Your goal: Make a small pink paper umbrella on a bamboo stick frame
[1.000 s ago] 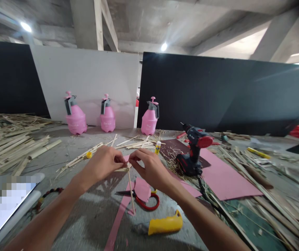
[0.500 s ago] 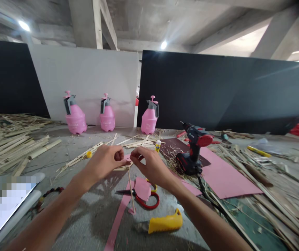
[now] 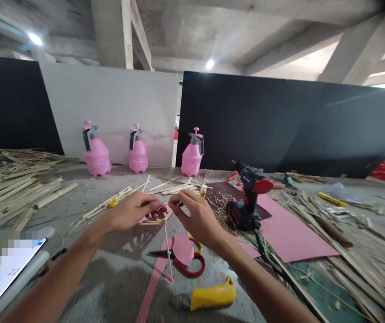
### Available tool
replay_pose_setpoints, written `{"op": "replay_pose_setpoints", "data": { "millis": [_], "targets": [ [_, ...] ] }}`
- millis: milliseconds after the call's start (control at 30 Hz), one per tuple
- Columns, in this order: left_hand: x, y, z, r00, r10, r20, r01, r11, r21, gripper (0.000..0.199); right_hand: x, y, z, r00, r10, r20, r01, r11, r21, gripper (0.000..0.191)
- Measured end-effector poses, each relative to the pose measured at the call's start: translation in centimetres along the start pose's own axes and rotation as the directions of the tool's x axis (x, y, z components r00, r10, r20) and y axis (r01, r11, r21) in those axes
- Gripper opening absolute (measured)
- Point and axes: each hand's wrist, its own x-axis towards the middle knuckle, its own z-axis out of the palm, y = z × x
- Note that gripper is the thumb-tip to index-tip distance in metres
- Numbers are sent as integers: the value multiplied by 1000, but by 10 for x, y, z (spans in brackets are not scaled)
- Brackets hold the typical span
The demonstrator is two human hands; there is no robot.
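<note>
My left hand (image 3: 133,211) and my right hand (image 3: 194,213) meet just above a small frame of thin bamboo sticks (image 3: 166,235). Between their fingertips is a small piece of pink paper (image 3: 167,207), pinched from both sides and partly hidden by the fingers. One stick of the frame slopes down to the table, with a pink scrap at its foot. Behind that stick lie red-handled scissors (image 3: 192,272), partly under a cut pink paper piece (image 3: 183,249). A pink paper strip (image 3: 148,294) runs towards me beside them.
A yellow-handled cutting tool (image 3: 212,296) lies in front. To the right stand a cordless drill (image 3: 251,188) and a pink sheet (image 3: 296,237). A glue stick (image 3: 203,191), pink spray bottles (image 3: 191,157), bamboo strips (image 3: 17,193) and a screen device (image 3: 10,273) surround the work.
My left fingers have shifted and now extend more towards the right hand, at the paper. The right hand has barely moved. The whole view has tilted up slightly.
</note>
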Motion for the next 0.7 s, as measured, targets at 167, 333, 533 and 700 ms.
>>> {"op": "replay_pose_setpoints", "data": {
  "millis": [167, 333, 533, 700],
  "targets": [
    [1, -2, -2, 999, -6, 49, 10, 995, -99, 38, 0, 0, 1, 997, -74, -10, 73, 995, -63, 13],
    [4, -8, -3, 998, 22, 62, -13, 990, -142, 35, 0, 1, 1, 994, -109, 8, 110, 988, -112, 16],
    [0, 0, 0, 1000, -24, 12, 25, 999, -39, 30, 0, 1, -2, 988, -140, 63, 146, 982, -117, 16],
    [-4, 8, 6, 995, -29, -94, 36, 996, 75, 22, -1, -2, -4, 987, -120, 111, 130, 987, -94, 16]
  ]
}}
